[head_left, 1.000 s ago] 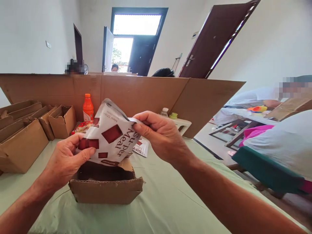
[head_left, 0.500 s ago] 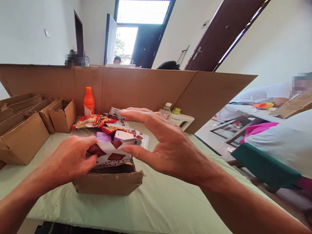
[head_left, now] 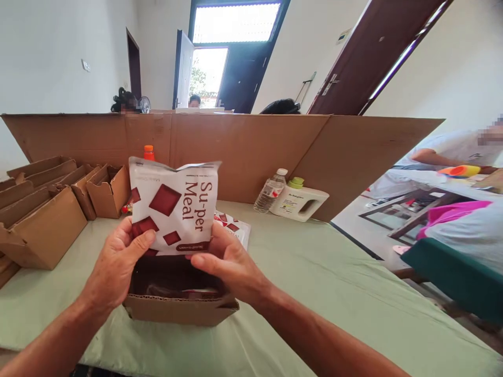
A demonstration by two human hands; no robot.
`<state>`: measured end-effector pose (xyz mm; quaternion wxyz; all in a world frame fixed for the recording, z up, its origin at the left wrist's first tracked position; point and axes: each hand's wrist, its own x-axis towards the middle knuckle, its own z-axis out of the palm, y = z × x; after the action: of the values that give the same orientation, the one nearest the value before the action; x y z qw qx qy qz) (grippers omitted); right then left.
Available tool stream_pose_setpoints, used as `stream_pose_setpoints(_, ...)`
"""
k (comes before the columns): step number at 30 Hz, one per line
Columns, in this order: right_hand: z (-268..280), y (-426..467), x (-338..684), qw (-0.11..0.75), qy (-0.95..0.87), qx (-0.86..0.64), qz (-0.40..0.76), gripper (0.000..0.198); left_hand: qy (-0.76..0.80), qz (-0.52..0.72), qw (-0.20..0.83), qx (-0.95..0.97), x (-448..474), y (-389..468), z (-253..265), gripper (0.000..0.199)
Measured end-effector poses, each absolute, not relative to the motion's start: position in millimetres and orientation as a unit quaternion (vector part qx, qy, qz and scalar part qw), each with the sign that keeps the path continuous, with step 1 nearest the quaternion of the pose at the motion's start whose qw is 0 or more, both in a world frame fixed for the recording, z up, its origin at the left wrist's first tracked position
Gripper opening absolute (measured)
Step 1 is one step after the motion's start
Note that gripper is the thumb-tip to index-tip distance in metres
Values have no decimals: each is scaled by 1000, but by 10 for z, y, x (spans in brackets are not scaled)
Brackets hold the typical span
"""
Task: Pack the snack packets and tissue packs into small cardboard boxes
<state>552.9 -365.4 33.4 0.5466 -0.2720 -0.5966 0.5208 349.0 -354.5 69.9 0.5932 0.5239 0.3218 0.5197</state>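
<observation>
A white pouch (head_left: 173,201) with dark red squares and "Su-per Meal" lettering stands raised above an open cardboard box (head_left: 176,312). My left hand (head_left: 113,267) pinches the pouch's lower left edge, thumb on the front. At the lower right corner, my right hand (head_left: 231,262) grips it, with the thumb low in front and fingers behind. Inside the box, the edges of some packaging show near the front wall. Behind the held pouch lies another white and red pouch (head_left: 240,230), partly hidden.
Cardboard boxes (head_left: 45,225) stand at the left. A clear bottle (head_left: 270,191) and a white jug (head_left: 301,203) with a green cap are at the back right. A cardboard panel (head_left: 236,152) runs along the back. People sit beyond it and at the right.
The pouch has been lifted and turned upright, its front now facing me. My right hand has come down from above and closed on its lower right corner. The view has shifted slightly.
</observation>
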Motion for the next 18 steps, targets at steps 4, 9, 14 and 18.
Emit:
stream_pose_setpoints(4,394,-3584,5500,542,-548,-302,562,37,307,482,639,514,3564,-3623,607,58)
stream_pose_setpoints(9,473,-3577,5665,482,-564,-276,611,26,314,382,609,620,3452,-3662,629,58)
stream_pose_setpoints(14,583,-3725,6009,514,-633,-360,453,21,447,254,323,795,3243,-3667,655,74)
stream_pose_setpoints(18,644,-3821,6279,444,-722,-439,299,18,414,65,166,893,3191,-3721,620,47)
